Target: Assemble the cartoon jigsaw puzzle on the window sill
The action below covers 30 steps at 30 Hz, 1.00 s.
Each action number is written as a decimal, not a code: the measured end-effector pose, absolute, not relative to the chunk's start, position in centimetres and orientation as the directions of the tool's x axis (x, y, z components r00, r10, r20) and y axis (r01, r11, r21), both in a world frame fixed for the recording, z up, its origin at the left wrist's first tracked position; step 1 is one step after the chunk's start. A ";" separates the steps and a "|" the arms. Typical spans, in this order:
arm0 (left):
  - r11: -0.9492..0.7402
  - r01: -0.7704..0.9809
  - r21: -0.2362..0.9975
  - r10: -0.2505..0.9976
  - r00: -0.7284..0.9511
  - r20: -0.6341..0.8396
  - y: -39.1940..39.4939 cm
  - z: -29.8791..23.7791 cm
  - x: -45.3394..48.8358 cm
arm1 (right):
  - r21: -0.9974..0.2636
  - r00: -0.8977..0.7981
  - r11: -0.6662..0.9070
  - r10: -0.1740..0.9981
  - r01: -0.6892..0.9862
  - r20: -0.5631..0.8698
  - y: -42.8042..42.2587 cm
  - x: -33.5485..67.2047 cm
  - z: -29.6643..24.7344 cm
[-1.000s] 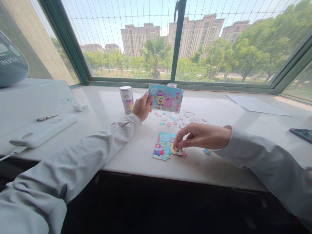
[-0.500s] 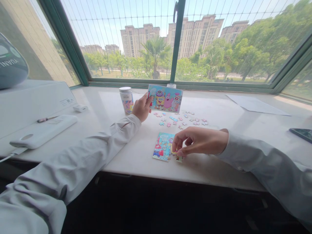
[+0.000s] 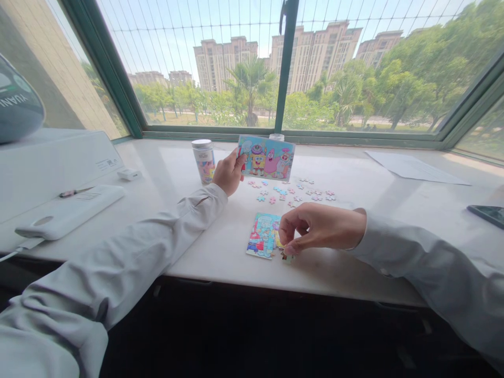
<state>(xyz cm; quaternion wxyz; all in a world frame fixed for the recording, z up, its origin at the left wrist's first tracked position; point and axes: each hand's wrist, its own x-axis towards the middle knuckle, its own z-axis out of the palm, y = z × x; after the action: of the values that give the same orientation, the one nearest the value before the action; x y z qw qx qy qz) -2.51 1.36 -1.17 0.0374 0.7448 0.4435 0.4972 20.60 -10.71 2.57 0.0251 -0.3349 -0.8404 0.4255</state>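
My left hand (image 3: 229,174) is closed on the left edge of a picture card (image 3: 268,158), a bright print of cartoon characters tilted up toward me. Below it on the white surface lies a joined part of a jigsaw puzzle (image 3: 260,239), blue with red and yellow areas. At its lower right, my right hand (image 3: 311,228) pinches a small puzzle piece (image 3: 287,258) between thumb and fingers. The hand covers the right side of the joined part, so whether the piece touches it I cannot tell. Several loose puzzle pieces (image 3: 316,198) are scattered behind the right hand.
A printed jar (image 3: 203,163) with a white lid stands left of the card, and a second jar (image 3: 276,137) shows behind it. At the left are a white power strip (image 3: 74,210) and a white box (image 3: 59,163). Paper (image 3: 413,167) and a phone (image 3: 486,216) lie right.
The piece pinched in my right hand has shifted slightly and turned a little at the puzzle's lower right. My left hand keeps the card in nearly the same place.
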 end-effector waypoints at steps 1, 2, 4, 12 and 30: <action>-0.603 0.623 0.498 0.699 0.111 0.707 1.4 -1.2 -2.5 | -0.734 -0.781 0.418 0.576 0.536 -0.243 -10.7 20.6 2.5; -0.601 0.624 0.500 0.700 0.109 0.705 1.4 -1.2 -2.5 | -0.735 -0.789 0.424 0.565 0.530 -0.242 -10.7 20.6 2.5; -0.595 0.626 0.505 0.705 0.105 0.701 1.4 -1.2 -2.5 | -0.733 -0.801 0.439 0.548 0.520 -0.241 -10.7 20.6 2.4; -0.591 0.622 0.514 0.713 0.103 0.694 1.1 -1.0 -2.5 | -0.730 -0.795 0.440 0.561 0.522 -0.230 -10.8 20.6 2.7; -0.588 0.625 0.514 0.716 0.106 0.690 1.2 -0.9 -2.5 | -0.707 -0.768 0.447 0.604 0.548 -0.213 -11.0 20.4 2.6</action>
<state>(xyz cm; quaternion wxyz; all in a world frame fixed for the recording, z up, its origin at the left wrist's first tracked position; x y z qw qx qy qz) -2.47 1.16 -0.94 0.0461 0.7423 0.4518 0.4927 20.36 -10.97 2.56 0.0350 -0.3390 -0.8498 0.4022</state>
